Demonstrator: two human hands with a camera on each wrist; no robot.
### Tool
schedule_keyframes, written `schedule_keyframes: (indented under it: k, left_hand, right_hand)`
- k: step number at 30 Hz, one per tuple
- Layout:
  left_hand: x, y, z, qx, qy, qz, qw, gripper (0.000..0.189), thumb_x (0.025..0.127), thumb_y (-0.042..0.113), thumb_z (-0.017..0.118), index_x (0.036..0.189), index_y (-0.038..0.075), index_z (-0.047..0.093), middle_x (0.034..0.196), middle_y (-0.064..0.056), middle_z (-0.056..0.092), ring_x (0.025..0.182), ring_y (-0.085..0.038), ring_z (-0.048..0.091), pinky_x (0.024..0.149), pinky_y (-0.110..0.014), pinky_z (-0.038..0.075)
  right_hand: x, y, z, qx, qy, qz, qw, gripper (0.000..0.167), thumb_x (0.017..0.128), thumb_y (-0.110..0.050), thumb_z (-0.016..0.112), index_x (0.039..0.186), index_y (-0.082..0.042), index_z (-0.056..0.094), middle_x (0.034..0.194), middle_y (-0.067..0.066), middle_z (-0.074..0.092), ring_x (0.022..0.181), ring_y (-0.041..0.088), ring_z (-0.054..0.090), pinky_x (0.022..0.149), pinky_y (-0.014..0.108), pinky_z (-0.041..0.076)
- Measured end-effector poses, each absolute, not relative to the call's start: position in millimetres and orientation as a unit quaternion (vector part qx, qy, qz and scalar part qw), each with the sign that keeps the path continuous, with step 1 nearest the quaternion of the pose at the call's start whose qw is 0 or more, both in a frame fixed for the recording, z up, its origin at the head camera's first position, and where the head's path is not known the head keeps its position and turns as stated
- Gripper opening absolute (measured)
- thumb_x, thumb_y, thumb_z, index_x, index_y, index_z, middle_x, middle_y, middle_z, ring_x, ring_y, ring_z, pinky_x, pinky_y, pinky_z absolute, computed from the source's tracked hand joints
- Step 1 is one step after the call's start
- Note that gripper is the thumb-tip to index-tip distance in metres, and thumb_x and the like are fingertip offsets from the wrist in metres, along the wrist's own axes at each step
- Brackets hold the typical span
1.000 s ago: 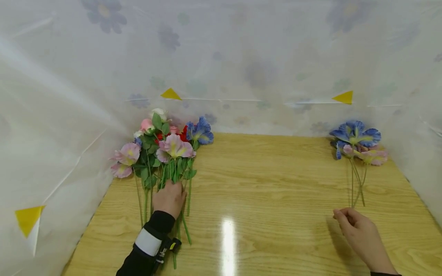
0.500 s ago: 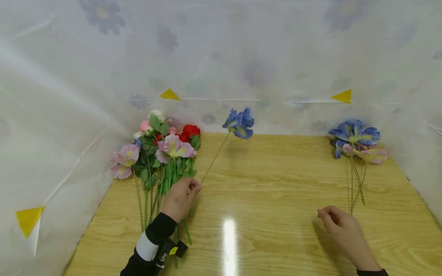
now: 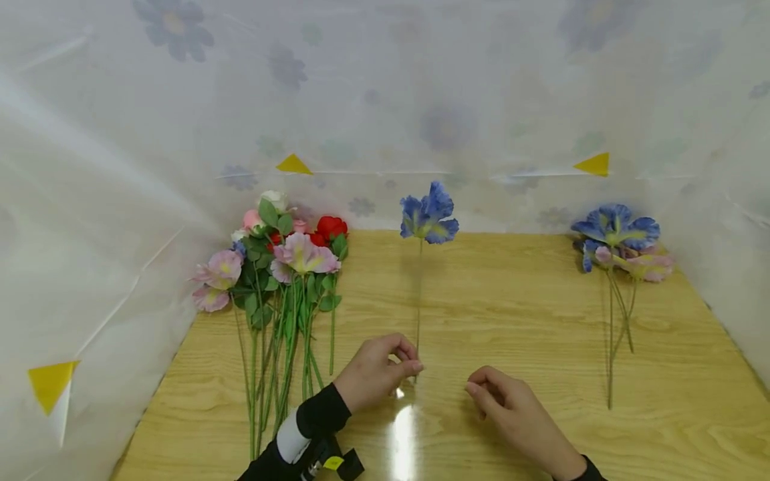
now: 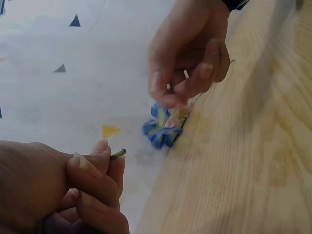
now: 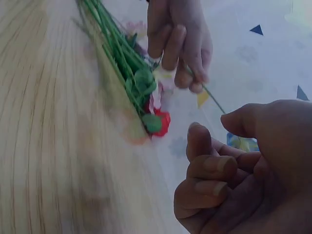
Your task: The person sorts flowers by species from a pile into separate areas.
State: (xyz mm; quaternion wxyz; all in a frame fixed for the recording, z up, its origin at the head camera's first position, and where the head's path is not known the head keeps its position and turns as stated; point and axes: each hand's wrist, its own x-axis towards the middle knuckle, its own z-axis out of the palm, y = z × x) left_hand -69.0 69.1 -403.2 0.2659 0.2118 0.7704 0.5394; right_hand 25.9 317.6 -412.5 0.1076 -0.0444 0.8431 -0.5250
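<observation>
My left hand (image 3: pixel 380 374) pinches the thin stem of a blue iris (image 3: pixel 430 217) low down between thumb and fingers. The bloom stands up at the middle of the table, towards the back. In the left wrist view the cut end of the stem (image 4: pixel 118 154) pokes out past the fingertips. To the right, my right hand (image 3: pixel 517 411) hovers over the table with loosely bent fingers and nothing in it. In the right wrist view a gap shows between thumb and forefinger of the right hand (image 5: pixel 229 180). The two hands do not touch.
At the left lies a bunch of flowers with a pale pink bloom (image 3: pixel 303 254), red roses (image 3: pixel 331 228) and a white rose (image 3: pixel 275 200). A smaller pile at the right holds a blue flower (image 3: pixel 615 228) and a pink one (image 3: pixel 651 266). A patterned curtain (image 3: pixel 385 87) borders the wooden table (image 3: pixel 493 300).
My left hand has drawn the blue iris out of the left bunch and carried it right to the middle. My right hand has moved left, away from the right pile.
</observation>
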Motion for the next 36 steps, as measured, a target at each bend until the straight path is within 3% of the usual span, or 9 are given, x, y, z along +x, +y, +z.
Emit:
schedule_keyframes:
  k: [5,10,14,19,26,31,36]
  left_hand:
    - [-61.0,87.8,-398.9,0.215,0.753,0.555,0.279,0.013,0.093,0.022,0.071,0.096,0.012,0.061,0.09,0.0,0.064,0.047,-0.01,0.05,0.046,-0.022,0.041]
    - [-58.0,95.3,-399.6,0.24,0.749,0.557,0.269,0.013,0.093,0.021,0.07,0.094,0.012,0.061,0.09,0.002,0.064,0.043,-0.007,0.047,0.044,-0.02,0.037]
    - [-57.8,98.7,-399.5,0.244,0.753,0.55,0.265,0.013,0.093,0.024,0.07,0.096,0.015,0.061,0.09,0.005,0.064,0.043,-0.006,0.047,0.043,-0.02,0.038]
    - [-58.3,101.3,-398.7,0.251,0.754,0.545,0.266,0.014,0.093,0.028,0.069,0.099,0.016,0.063,0.091,0.006,0.064,0.044,-0.006,0.047,0.043,-0.022,0.04]
    - [-59.7,103.6,-399.1,0.271,0.765,0.527,0.252,0.016,0.093,0.032,0.069,0.099,0.017,0.069,0.085,0.009,0.066,0.043,-0.007,0.049,0.044,-0.023,0.042]
    - [-65.3,89.1,-403.7,0.258,0.788,0.506,0.236,0.027,0.096,0.036,0.065,0.112,0.015,0.068,0.09,0.008,0.068,0.05,-0.008,0.053,0.049,-0.023,0.043]
    - [-75.5,61.4,-407.5,0.231,0.829,0.472,0.192,0.027,0.099,0.035,0.062,0.114,0.014,0.068,0.094,0.004,0.067,0.054,-0.008,0.051,0.052,-0.023,0.041]
  right_hand:
    - [23.1,297.8,-406.7,-0.119,0.8,-0.575,0.125,0.022,0.106,-0.017,0.049,0.109,0.001,0.06,0.075,0.012,0.064,0.064,0.017,0.062,0.059,0.026,0.048]
    - [22.5,292.1,-407.1,-0.142,0.787,-0.589,0.118,0.018,0.104,-0.014,0.051,0.101,0.001,0.06,0.073,0.017,0.063,0.059,0.017,0.06,0.054,0.024,0.046]
    - [22.8,291.0,-407.1,-0.113,0.812,-0.567,0.087,0.017,0.103,-0.018,0.055,0.096,-0.004,0.061,0.07,0.009,0.064,0.054,0.01,0.057,0.05,0.023,0.044]
    - [23.0,291.8,-407.7,-0.071,0.837,-0.54,0.063,0.016,0.101,-0.023,0.058,0.096,-0.008,0.06,0.069,0.0,0.062,0.048,-0.001,0.044,0.045,0.021,0.038]
    - [24.2,294.8,-412.4,-0.086,0.823,-0.559,0.039,0.015,0.103,-0.015,0.055,0.095,-0.003,0.06,0.068,0.001,0.065,0.047,0.0,0.045,0.042,0.022,0.038]
    - [25.5,312.3,-410.3,-0.027,0.831,-0.555,0.011,0.019,0.103,-0.019,0.055,0.093,-0.004,0.059,0.068,0.0,0.062,0.045,0.007,0.043,0.043,0.025,0.039]
    - [25.8,351.9,-405.6,0.033,0.87,-0.491,-0.031,0.023,0.105,-0.025,0.052,0.097,-0.005,0.06,0.072,0.001,0.063,0.047,0.014,0.042,0.045,0.029,0.036]
